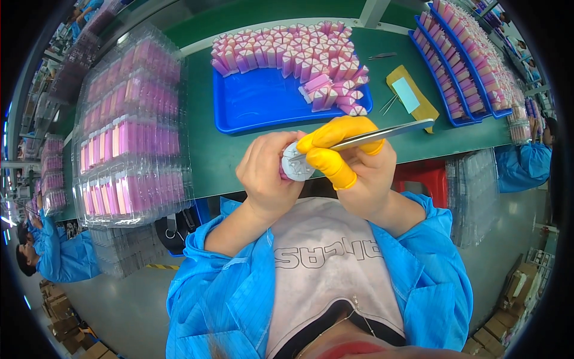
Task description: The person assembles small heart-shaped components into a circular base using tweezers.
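My left hand (263, 170) is closed around a small piece with a round, greyish-white end (297, 163) facing up and pinkish sides. Its fingers hide most of the piece's body. Yellow finger cots cover some fingers of my right hand (362, 170), which grips metal tweezers (388, 131). The tweezers' tips point at the round end; whether they touch it I cannot tell. Just beyond both hands lies a blue tray (254, 99), its far and right parts filled with upright pink-and-purple pieces (287, 51) with whitish triangular tops. A few pieces lie tipped at its near right corner.
Stacked clear plastic trays (134, 137) of pink pieces rise at the left. Blue trays (448, 69) packed with similar pieces stand far right. Beside them are a brown pouch (426, 107), a pale card (406, 94) and other tweezers (389, 104). Co-workers in blue sit on both sides.
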Demonstrator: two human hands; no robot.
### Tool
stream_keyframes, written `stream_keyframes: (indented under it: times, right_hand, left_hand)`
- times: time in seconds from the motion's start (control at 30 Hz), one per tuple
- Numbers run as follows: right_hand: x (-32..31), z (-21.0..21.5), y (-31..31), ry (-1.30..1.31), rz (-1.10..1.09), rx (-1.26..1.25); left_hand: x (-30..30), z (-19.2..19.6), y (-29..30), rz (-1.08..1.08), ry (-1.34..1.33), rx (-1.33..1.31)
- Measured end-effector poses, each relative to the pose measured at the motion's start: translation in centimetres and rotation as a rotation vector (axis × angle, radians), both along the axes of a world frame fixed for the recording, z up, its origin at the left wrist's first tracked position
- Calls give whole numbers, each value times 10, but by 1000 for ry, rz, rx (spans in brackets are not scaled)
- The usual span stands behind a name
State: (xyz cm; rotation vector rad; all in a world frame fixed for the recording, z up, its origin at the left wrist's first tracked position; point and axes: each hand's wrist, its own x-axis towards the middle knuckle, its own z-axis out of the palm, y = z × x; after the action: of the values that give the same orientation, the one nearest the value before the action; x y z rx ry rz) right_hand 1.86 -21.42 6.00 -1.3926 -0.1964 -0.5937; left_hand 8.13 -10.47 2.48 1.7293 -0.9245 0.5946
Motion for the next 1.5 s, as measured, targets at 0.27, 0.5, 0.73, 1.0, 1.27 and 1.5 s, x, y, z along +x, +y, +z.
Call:
stream_keyframes:
  times: [0.27, 0.5, 0.73, 1.0, 1.27, 1.5]
  right_hand:
    - [2, -3, 0, -24, -27, 21]
    - [2, 2, 0, 11, -96, -59]
    - [2, 10, -10, 10, 1, -509]
    - [6, 7, -6, -49, 7, 38]
    - [8, 4, -7, -85, -24, -5]
    - [6, 20, -14, 11, -86, -564]
  left_hand:
    - [0, -5, -3, 4, -15, 1]
    - [4, -6, -5, 0, -43, 10]
    - [3, -2, -4, -10, -32, 27]
    - [3, -2, -3, -20, -9, -2]
    - [3, -2, -6, -52, 2, -21]
    - [6, -1, -9, -48, -4, -1]
